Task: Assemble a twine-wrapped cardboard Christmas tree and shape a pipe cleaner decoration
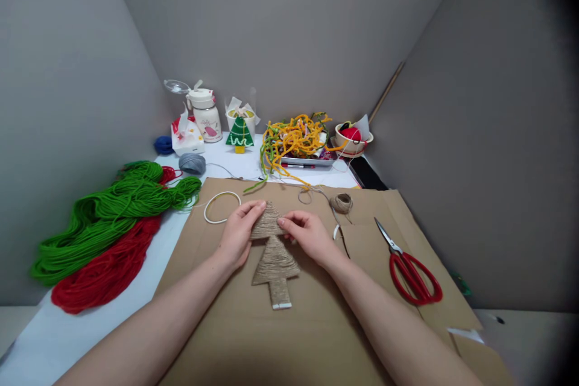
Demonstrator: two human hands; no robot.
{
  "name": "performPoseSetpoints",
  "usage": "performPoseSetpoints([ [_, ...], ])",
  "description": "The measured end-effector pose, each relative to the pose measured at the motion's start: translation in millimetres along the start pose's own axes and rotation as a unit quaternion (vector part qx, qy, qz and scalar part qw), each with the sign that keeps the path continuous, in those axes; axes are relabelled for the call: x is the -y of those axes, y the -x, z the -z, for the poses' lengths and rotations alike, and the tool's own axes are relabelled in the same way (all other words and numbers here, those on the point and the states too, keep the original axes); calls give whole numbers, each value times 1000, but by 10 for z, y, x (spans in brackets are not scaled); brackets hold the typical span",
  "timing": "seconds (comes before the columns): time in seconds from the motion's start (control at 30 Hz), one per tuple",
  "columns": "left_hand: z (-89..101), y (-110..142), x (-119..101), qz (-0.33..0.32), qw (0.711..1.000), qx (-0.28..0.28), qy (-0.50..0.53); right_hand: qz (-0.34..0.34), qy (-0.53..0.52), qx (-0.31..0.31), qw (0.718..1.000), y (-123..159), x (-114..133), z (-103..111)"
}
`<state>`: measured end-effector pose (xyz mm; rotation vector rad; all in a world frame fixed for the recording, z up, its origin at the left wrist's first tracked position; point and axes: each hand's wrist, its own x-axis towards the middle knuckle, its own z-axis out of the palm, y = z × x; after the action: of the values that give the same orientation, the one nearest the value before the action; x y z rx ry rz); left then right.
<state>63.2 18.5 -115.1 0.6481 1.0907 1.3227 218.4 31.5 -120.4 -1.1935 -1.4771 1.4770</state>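
Observation:
A tree-shaped piece wrapped in brown twine (275, 262) is between my hands over the cardboard sheet (217, 325). It has two stacked triangular tiers and a short trunk with a white lower end. My left hand (239, 232) is closed on the left edge of the upper tier, thumb and fingers near its tip. On the right edge of that tier, my right hand (310, 234) pinches with thumb and forefinger. A small ball of twine (341, 202) lies beyond my right hand. To the left of the piece rests a white ring (221, 207).
Red-handled scissors (409, 271) lie on the cardboard at right. Green yarn (108, 214) and red yarn (108, 265) are heaped at left. Behind stand a white bottle (205, 114), a small green tree (240, 134), a tray of orange yarn (296, 142) and a bowl (355, 143).

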Motion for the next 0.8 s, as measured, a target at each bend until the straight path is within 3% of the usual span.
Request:
performPoseSetpoints([
  [0.37, 14, 59, 19, 19, 990, 50, -127, -13, -29, -42, 999, 19, 42, 16],
  [0.8, 56, 63, 28, 14, 991, 45, -125, -26, -34, -18, 999, -1, 68, 110],
])
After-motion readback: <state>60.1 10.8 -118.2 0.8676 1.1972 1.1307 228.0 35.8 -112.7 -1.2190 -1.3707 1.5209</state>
